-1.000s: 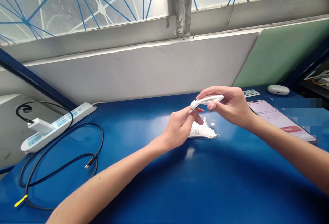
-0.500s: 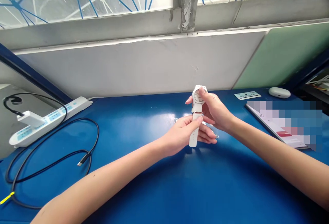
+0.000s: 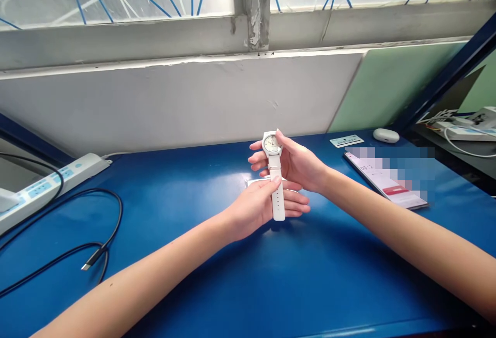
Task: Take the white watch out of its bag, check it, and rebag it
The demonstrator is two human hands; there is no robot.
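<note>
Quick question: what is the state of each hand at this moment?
Left hand: closed on the strap of the white watch, thumb on top.
Right hand: holding the same watch by its case, thumb at the edge.

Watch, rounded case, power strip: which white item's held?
The watch: left hand grips its strap, right hand its dial end. The rounded case and power strip lie on the table.

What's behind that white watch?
Parts of the left hand and right hand are behind the watch. Beyond them, something white peeks out on the blue table; the hands hide most of it, so I can't tell what it is.
</note>
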